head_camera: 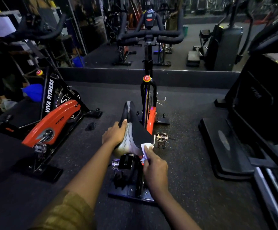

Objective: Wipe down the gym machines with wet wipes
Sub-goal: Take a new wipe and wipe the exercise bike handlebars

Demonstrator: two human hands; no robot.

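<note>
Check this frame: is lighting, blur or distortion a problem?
Head view: dim, bluish light, yet the saddle, the wipe, the left hand and the right hand read sharply; head view edges bow from the wide-angle lens, bending the black machine at right; head view background is murky and soft.

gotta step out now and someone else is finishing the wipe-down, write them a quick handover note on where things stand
Left hand: grips the left side of the middle bike's saddle, steadying it.
Right hand: holds the white wipe against the saddle's rear right edge.
Done: saddle wipe is under way; how much is covered cannot be told.
Left: rest of the saddle, the handlebars, then likely the orange bike on the left and the black machine on the right.
</note>
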